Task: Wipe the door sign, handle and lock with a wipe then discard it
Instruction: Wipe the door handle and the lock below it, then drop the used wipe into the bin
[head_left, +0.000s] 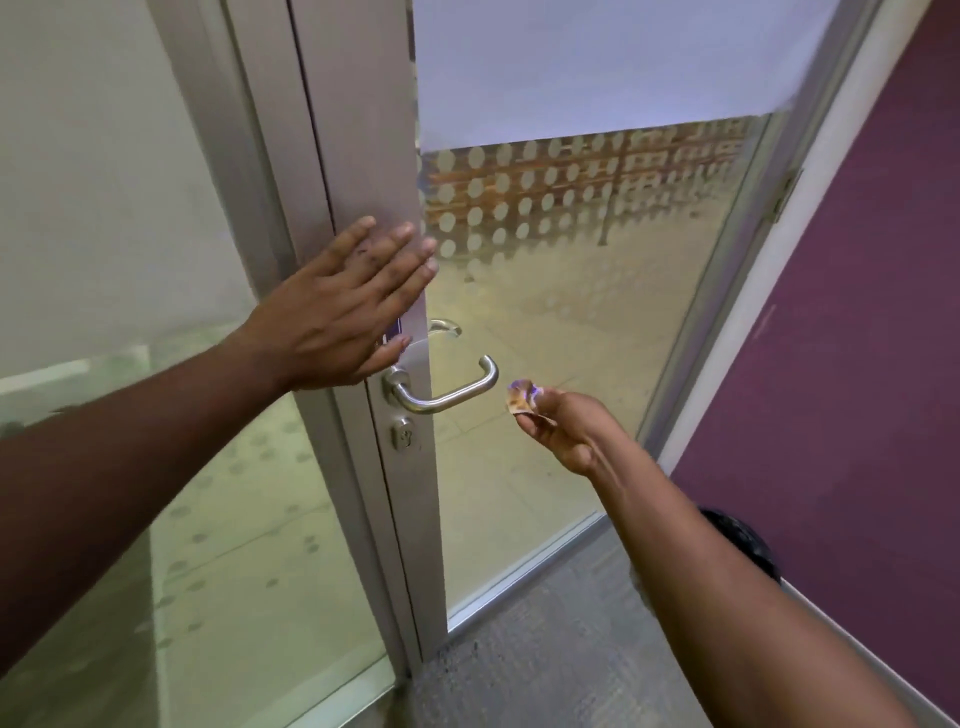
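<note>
Wipe (522, 397), a small crumpled scrap, pinched in the right hand (566, 431) fingertip grip, hanging just right of the handle (447, 392) tip and touching nothing; lock (405, 435) below and left of that grip. Left hand (343, 306) open and flat, holding nothing, pressed on the door frame (363, 171) up and left of the grip, covering a small plate that may be the sign. Likely slips: so small a pinch dropping the wipe to the floor (545, 649) at first rub; handle dipping under pressure and swinging the door; sign skipped under the palm.
</note>
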